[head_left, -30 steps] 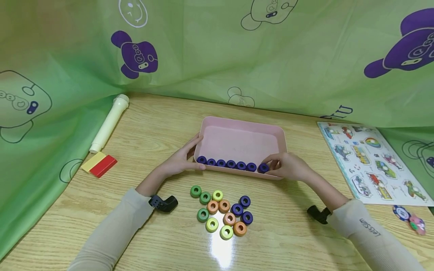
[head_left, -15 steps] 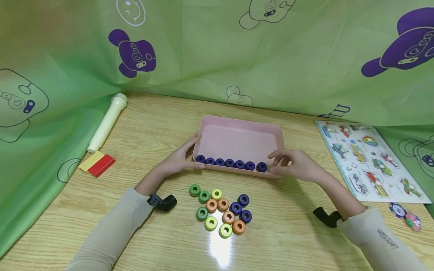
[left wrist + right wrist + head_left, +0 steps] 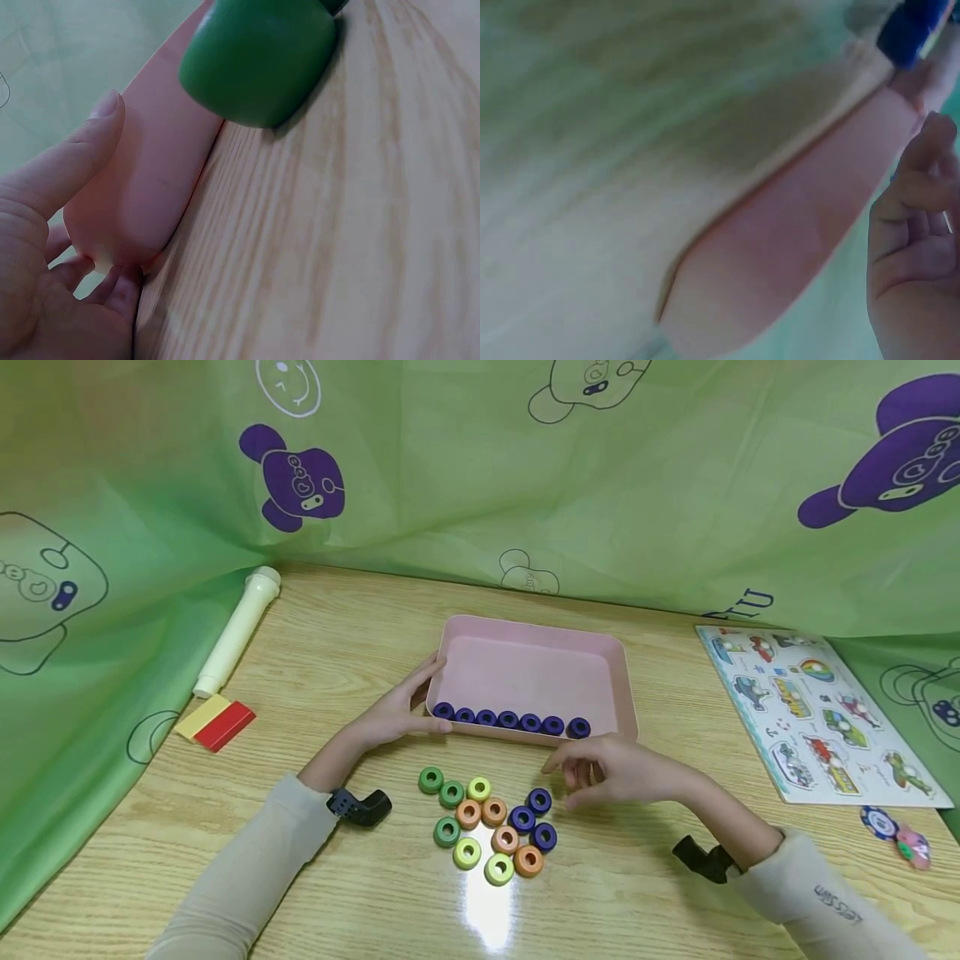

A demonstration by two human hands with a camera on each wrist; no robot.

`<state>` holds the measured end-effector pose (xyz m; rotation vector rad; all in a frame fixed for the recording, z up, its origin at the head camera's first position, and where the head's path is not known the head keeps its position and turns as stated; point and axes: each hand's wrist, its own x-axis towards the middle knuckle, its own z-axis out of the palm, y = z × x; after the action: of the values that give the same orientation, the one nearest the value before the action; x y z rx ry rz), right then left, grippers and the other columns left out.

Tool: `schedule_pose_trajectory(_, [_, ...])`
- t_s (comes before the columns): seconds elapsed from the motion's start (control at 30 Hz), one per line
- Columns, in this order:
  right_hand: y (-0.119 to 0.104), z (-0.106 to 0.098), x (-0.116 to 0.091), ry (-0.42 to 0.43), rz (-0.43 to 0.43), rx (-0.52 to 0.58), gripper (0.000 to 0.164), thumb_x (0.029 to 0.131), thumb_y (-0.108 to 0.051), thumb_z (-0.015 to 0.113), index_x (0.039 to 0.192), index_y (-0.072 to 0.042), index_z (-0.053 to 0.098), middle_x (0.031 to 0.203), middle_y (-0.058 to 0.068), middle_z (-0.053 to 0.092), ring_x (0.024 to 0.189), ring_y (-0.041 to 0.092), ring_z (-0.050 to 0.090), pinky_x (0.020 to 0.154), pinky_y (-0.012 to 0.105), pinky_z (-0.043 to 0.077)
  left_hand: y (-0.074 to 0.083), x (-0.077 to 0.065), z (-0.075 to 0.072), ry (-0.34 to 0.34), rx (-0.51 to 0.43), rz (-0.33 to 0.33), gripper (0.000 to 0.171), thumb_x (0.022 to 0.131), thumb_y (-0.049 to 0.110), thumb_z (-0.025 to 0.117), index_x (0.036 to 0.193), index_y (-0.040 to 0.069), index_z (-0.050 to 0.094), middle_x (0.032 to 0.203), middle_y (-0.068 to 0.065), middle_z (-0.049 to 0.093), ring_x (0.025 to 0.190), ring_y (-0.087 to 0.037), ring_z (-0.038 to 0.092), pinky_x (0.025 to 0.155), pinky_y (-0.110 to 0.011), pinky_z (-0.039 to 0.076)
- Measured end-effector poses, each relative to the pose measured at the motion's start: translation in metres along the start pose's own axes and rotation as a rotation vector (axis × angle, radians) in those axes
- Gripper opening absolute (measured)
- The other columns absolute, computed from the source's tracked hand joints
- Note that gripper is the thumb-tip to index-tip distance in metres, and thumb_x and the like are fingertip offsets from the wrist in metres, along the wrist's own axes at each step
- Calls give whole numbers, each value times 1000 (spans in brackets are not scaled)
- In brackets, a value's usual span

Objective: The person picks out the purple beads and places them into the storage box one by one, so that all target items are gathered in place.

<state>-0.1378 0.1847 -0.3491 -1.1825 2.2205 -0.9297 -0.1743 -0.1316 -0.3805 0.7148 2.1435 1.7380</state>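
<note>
My left hand (image 3: 393, 717) holds the left front corner of a shallow pink tray (image 3: 534, 681), thumb along its front wall (image 3: 161, 161) and fingers round the side. Inside, several dark blue rings (image 3: 508, 727) line the front wall; the rightmost ring (image 3: 579, 734) sits slightly apart. My right hand (image 3: 615, 770) hovers before the tray's front right, fingers loosely bent with nothing between them. Left of its fingertips lie loose dark blue rings (image 3: 522, 829), beside orange rings (image 3: 528, 872), yellow rings (image 3: 499, 880) and green rings (image 3: 447, 842). A green ring (image 3: 255, 64) looms large in the left wrist view.
A cream-coloured tube (image 3: 236, 635) and a yellow-and-red piece (image 3: 225, 727) lie at the left. On the right are a picture puzzle board (image 3: 817, 714), a poker chip (image 3: 877, 823) and a small pink figure (image 3: 913, 847). A green printed curtain (image 3: 435, 468) hangs behind the wooden table.
My right hand has let go of the rightmost blue ring in the tray, lifted off, and come over the front wall toward the loose rings. My left hand stays on the tray.
</note>
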Motion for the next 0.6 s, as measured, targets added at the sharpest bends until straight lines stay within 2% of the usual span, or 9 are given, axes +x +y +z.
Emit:
schedule_pose_trajectory(0.1, [2,7,5,-52,8,-28,35,72,-20,67,105,-15,56,74,-5,54,59,6,49,50,21,44,0,1,0,-1,2,2,85,73,5,65,135,4,7,140,-7,-6,125,-16,4,100,-31,13])
schedule_pose_trajectory(0.37, [5,18,13,-125,35,-34,36,72,-19,67,106,-16,55,76,-4,54,62,6,49,51,20,44,-1,1,0,0,0,-7,85,73,5,65,135,4,7,140,-6,-6,125,-14,5,99,-29,14])
schedule_pose_trajectory(0.6, [6,22,17,-150,32,-41,34,73,-19,66,105,-17,54,76,-6,53,63,5,50,52,20,44,-2,1,0,7,8,-13,85,73,7,65,136,6,8,140,-6,-6,125,-14,5,99,-29,15])
